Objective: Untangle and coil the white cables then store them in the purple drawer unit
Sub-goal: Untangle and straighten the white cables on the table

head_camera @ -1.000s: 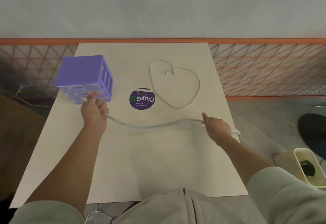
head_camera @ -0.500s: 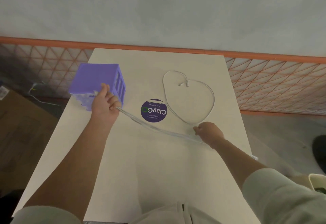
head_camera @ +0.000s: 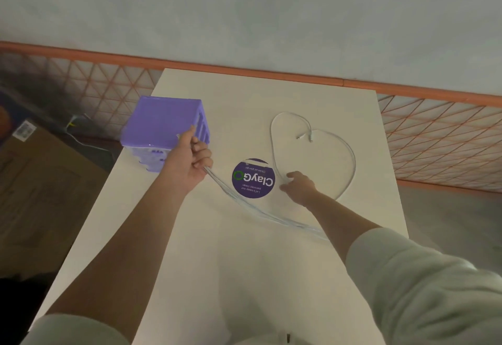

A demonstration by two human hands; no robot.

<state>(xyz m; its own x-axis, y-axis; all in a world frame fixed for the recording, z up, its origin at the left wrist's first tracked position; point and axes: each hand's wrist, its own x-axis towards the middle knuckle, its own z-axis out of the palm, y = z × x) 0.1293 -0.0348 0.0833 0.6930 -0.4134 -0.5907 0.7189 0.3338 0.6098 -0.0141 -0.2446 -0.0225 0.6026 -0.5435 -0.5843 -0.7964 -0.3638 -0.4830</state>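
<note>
Glossy purple plastic on the drawer unit (head_camera: 163,124), sheen along its top edge; smooth matt table (head_camera: 244,263); thin, slick white cable (head_camera: 350,154); soft cloth sleeve (head_camera: 423,285).

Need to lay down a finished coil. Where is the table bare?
Bare: the near table between both forearms, and the far strip beyond the heart-shaped cable. Crowded: middle, where purple drawer unit, left hand, cable bundle, round sticker and right hand sit.

Bare table (head_camera: 244,276) lies near; purple drawer unit (head_camera: 160,122) and looped cable (head_camera: 350,154) block beyond.
</note>
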